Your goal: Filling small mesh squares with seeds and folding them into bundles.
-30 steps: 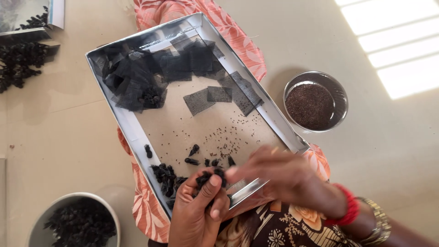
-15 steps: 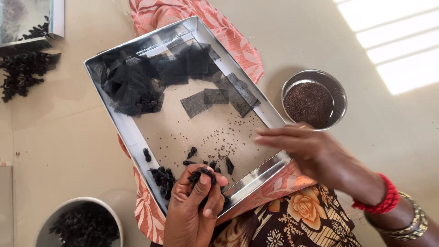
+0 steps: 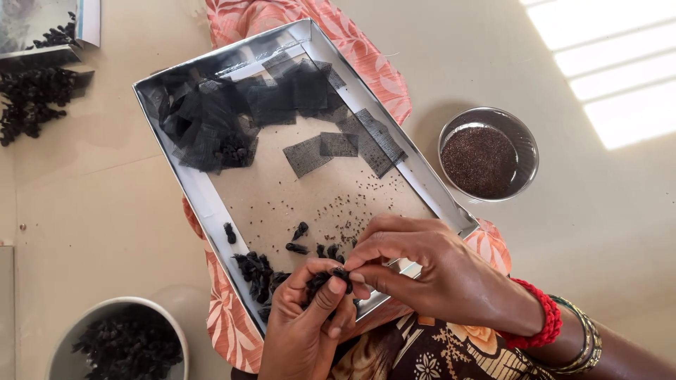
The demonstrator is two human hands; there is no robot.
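Observation:
A shallow metal tray lies tilted on my lap over a patterned orange cloth. Black mesh squares are heaped at its far end, and loose dark pods and tiny seeds lie at the near end. My left hand holds a small bunch of dark pods over the tray's near edge. My right hand, with a red bangle at the wrist, meets it, its fingertips pinching at one of the pods in the bunch.
A steel bowl of fine dark seeds stands on the floor to the right. A pale bowl of dark pods sits at the lower left. More dark pods and another tray lie at the upper left.
My right hand came down from the tray's right edge onto the bunch of pods in my left hand. My left hand stays at the tray's near edge.

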